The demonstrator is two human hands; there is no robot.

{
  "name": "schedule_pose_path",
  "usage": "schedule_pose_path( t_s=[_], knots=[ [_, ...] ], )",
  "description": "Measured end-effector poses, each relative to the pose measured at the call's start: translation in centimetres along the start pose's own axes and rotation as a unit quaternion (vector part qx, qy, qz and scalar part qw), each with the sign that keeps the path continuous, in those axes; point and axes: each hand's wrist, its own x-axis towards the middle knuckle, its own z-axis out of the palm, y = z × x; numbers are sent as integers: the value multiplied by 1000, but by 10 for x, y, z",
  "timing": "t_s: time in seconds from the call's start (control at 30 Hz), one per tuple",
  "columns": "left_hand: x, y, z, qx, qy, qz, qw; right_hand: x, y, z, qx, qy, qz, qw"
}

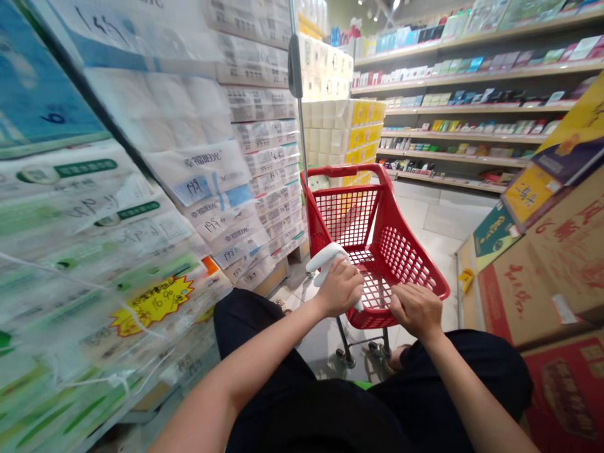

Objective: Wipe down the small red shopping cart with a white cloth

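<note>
A small red plastic shopping cart (pixel 415 242) stands between my knees, with its lattice basket facing me. My left hand (pixel 340 286) is closed on a white cloth (pixel 325 257), which is pressed over the basket's near left rim. Part of the cloth sticks out beyond my fingers on the left, and a little hangs below them. My right hand (pixel 418 309) is curled over the near rim of the basket, right of the left hand, fingers closed on it. Nothing lies in the visible part of the basket. The palms are hidden.
Tall stacks of wrapped tissue packs (pixel 221 182) rise close on my left. Cardboard boxes (pixel 523 283) are piled close on my right. Behind the cart are yellow-and-white paper packs (pixel 363 135) and long shelves (pixel 472 78) of goods. A thin grey pole (pixel 302 126) stands behind the cart's left side.
</note>
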Motion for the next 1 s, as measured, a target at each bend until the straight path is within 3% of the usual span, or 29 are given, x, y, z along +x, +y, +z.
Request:
schedule_pose_path(
  t_s=[0.2,0.33,0.43,0.53,0.6,0.7,0.8,1.0],
  knots=[
    [1,17,5,43,-32,66,996,9,30,-4,15,-56,-39,998],
    [12,29,14,55,-36,81,995,9,44,-6,49,-60,1,997],
    [24,40,20,70,-38,78,994,9,33,-9,94,-15,95,991],
    [35,47,26,81,-46,75,993,13,6,-10,152,17,194,969],
    [42,47,30,83,-53,89,991,15,-10,-8,168,29,225,959],
    [48,40,32,81,-66,123,987,16,-16,-1,146,42,207,966],
    [53,27,30,72,-67,133,986,13,-7,8,128,31,177,975],
    [54,-20,16,76,-46,71,993,17,10,10,118,18,170,978]
  ],
)
